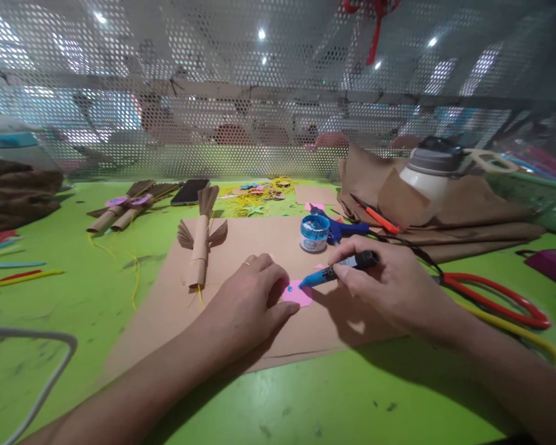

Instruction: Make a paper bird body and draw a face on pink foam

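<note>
While gripping a slim blue-and-black marker (pixel 345 270) in the right hand (pixel 389 281), aiming its tip at the right part of a small, flat, pink paper piece (pixel 301 298) bearing one blue dot (pixel 290 288). Curling the left hand (pixel 254 296) at the piece's left edge, with the thumb along its near edge; with the fingertips partly hidden, not being able to tell a pinch from a press. Working well inside the edges of a large brown paper sheet (pixel 167 293) on a bright green worktop (pixel 259 411), and having a round, blue-smeared paint jar (pixel 314 240) towards the sheet's far edge and a rolled brown-paper tube figure (pixel 199 253) with pleated side fans by its far left corner. Judging by looks, handling something very light, thin and bendable, probably creasing or sliding easily and smearing where wet; so best holding by the bare outer edges, clear of the dot. Probably finding the marker rigid, and best gripping behind its blue front.
</note>
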Available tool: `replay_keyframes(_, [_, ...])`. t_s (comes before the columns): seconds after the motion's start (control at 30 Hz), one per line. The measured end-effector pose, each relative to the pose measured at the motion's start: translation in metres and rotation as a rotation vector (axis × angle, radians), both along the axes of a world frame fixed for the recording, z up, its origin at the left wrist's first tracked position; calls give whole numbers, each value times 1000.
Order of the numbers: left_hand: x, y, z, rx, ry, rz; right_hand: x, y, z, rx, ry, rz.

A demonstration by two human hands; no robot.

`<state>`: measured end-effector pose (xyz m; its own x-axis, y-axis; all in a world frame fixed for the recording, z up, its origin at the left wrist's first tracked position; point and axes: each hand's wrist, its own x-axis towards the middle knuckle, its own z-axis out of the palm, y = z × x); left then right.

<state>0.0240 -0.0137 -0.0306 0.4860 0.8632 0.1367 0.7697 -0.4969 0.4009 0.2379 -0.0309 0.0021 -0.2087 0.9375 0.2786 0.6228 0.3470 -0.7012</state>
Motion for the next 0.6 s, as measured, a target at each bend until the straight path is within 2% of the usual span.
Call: replay_keyframes(0.6, [0, -1, 2, 7, 3, -8, 0, 0, 2, 7, -12, -17])
